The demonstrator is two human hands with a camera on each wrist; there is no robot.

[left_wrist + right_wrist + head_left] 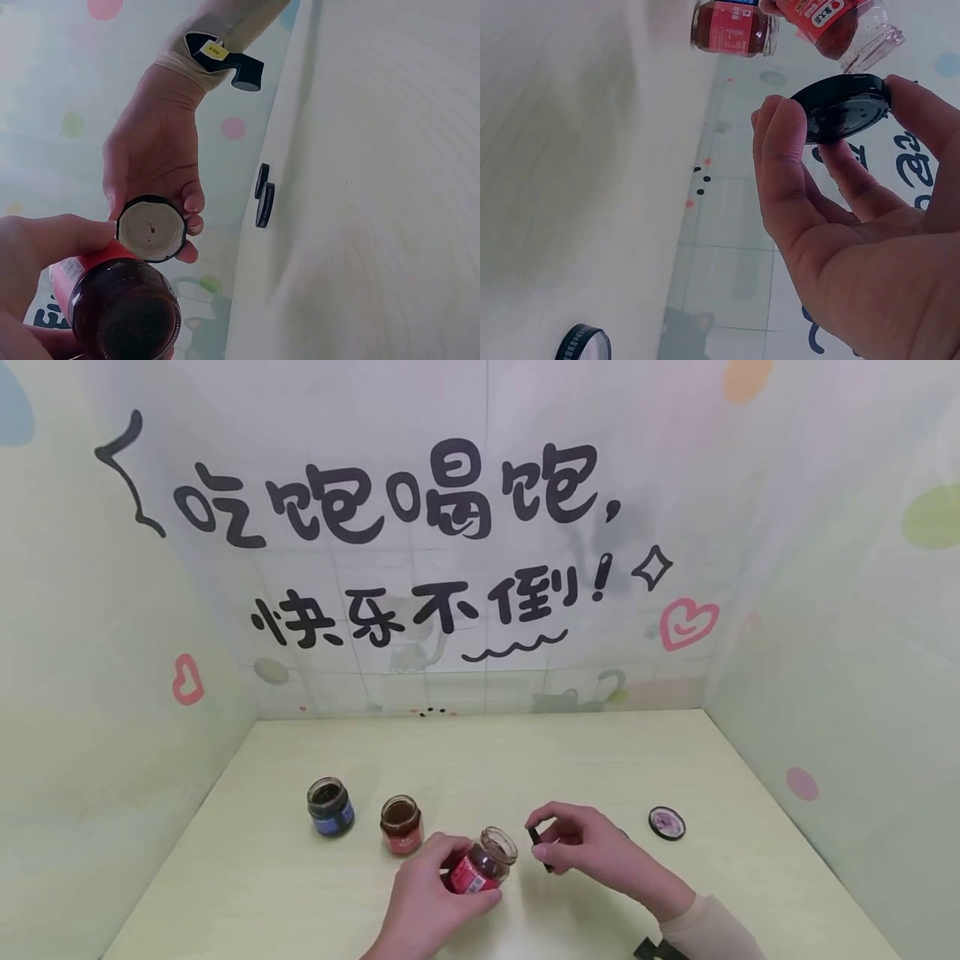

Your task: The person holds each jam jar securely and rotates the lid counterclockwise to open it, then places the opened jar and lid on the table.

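My left hand [433, 893] grips an open glass jar [474, 875] with a red label and dark contents. The jar is raised and tilted, its mouth pointing right toward my other hand. My right hand [592, 843] pinches a black jar lid [844, 109] by its edge between thumb and fingers. This lid stands on edge just right of the jar's mouth, apart from it. Its pale inner side [151, 229] faces the jar in the left wrist view.
Left of my hands stand an open jar with a blue label [332, 814] and an open jar with a red label [402, 825]. A lid [667, 823] lies inner side up on the right of the table [480, 760]. Another lid [261, 180] lies near it. Printed sheets enclose the table.
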